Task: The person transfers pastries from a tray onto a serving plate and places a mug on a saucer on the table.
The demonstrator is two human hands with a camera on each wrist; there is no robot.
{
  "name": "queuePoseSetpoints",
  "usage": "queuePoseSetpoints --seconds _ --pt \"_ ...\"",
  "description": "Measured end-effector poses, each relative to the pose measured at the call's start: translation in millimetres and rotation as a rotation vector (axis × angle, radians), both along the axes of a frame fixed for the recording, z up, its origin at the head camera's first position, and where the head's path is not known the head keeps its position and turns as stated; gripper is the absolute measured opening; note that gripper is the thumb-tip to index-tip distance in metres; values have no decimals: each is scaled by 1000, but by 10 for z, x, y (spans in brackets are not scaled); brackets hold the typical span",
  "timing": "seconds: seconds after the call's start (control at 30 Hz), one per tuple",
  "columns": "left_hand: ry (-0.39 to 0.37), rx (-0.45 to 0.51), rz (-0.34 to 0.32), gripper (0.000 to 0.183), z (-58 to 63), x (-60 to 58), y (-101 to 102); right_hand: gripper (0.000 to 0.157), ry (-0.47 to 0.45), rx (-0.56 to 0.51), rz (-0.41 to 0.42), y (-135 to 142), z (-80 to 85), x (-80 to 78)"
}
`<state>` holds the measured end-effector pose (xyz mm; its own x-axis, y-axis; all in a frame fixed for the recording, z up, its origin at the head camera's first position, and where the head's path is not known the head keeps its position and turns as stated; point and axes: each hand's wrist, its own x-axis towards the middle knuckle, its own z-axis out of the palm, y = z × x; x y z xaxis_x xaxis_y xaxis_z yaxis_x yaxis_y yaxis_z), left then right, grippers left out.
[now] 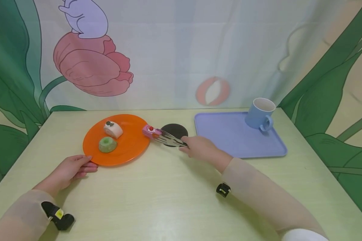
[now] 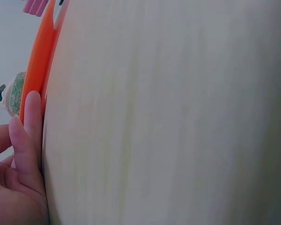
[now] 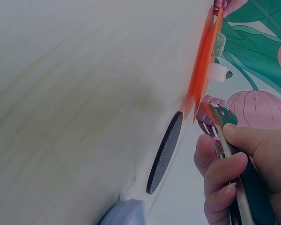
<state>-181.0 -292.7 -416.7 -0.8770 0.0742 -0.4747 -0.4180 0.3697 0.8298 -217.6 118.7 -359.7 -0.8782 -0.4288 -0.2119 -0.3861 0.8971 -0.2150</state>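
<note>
My right hand (image 1: 203, 149) grips metal serving tongs (image 1: 172, 140) with dark green handles, seen in the right wrist view. Their slotted tips hold a small pink toy cake (image 1: 150, 132) with a red and white topping, at the right rim of an orange plate (image 1: 134, 140). On the plate's left half sit a white roll-shaped cake (image 1: 114, 130) with a dark topping and a round green cake (image 1: 107, 145) with a dimpled top. At the plate's lower left rim, my left hand (image 1: 72, 170) pinches the edge, thumb above and fingers below.
Right of the plate lies a round black coaster (image 1: 175, 128), partly behind the tongs. Farther right is a lavender tray (image 1: 223, 140) with a blue mug (image 1: 257, 115) at its back right corner. A printed curtain (image 1: 169, 60) hangs behind the pale table (image 1: 157, 201).
</note>
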Motion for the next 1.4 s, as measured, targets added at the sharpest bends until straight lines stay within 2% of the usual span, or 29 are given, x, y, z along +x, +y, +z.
queuePoseSetpoints --seconds 0.57,0.7,0.97,1.23,1.4 --pt "-2 2 0 58 36 19 16 45 4 1 7 -222 -23 -49" --pt "-6 2 2 58 43 24 22 43 31 5 30 -293 1 -42" --pt "-1 8 -5 57 35 23 21 39 5 -9 27 -409 1 -37" --pt "2 7 -12 59 26 17 15 32 36 22 54 -530 -24 -46" --pt "0 5 -2 59 16 10 15 33 30 38 70 -630 -29 -48"
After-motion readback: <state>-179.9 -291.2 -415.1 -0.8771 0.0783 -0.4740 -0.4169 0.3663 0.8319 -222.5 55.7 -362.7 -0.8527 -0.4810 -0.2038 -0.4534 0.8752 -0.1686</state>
